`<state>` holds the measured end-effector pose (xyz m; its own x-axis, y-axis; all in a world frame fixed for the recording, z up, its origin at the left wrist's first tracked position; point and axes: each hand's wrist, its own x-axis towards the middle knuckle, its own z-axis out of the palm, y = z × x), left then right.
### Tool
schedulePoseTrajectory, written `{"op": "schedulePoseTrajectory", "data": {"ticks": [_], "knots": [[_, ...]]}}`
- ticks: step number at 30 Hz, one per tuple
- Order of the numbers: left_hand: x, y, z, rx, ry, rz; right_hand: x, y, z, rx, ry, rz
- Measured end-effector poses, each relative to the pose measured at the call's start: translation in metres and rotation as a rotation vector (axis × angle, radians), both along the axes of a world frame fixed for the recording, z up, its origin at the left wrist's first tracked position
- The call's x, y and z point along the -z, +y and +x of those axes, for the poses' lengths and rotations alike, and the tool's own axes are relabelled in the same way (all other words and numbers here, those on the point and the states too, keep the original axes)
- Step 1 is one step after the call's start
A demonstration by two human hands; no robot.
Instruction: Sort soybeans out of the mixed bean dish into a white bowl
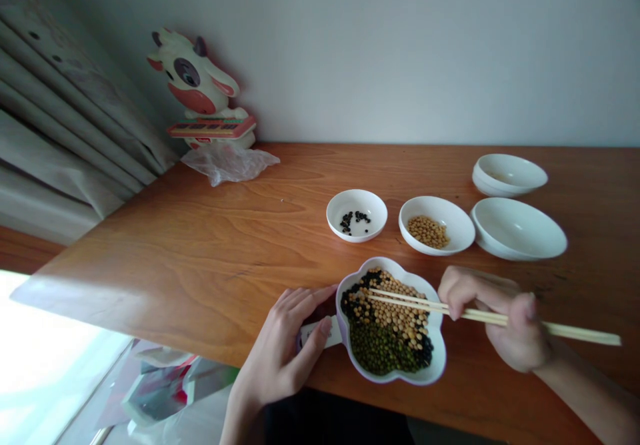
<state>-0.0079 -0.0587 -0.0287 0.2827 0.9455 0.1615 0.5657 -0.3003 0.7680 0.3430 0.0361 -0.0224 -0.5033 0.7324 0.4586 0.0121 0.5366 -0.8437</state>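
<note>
A flower-shaped white dish with a purple-tinted rim sits at the near edge of a wooden table, and everything else is placed around it. The dish holds a mixture of yellow soybeans, green mung beans and black beans, with the mung beans mostly to the near side and the soybeans across the middle.

The left hand is just left of the dish, closed around its white handle, with the fingertips against the rim. The right hand is to the right of the dish, curled and clamped on a pair of wooden chopsticks. The chopsticks reach over the rim, their tips slightly apart above the beans. Whether they grip a bean cannot be told.

Beyond the dish, a small white bowl holds a few black beans, and just to its right a white bowl holds soybeans. Further right of the dish are a larger white bowl and, behind it, a nested pair of white bowls. Far to the left of the dish, against the wall, stand a cow figurine and a crumpled plastic bag, beside a pale curtain.
</note>
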Motion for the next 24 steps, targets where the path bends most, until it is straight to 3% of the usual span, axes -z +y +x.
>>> {"op": "schedulePoseTrajectory", "data": {"ticks": [8,16,22,24], "knots": [[-0.001,0.0,0.001,-0.011,-0.001,0.003,-0.007,0.004,0.0,0.024,0.035,0.015],[0.0,0.0,0.001,-0.01,0.008,0.012,-0.011,0.012,0.016,0.156,0.166,-0.007],[0.001,0.0,0.0,0.003,-0.008,0.012,-0.006,0.026,0.05,0.465,0.182,0.276],[0.001,0.0,0.0,0.003,-0.016,0.011,-0.004,0.027,0.057,0.567,0.131,0.308]]}}
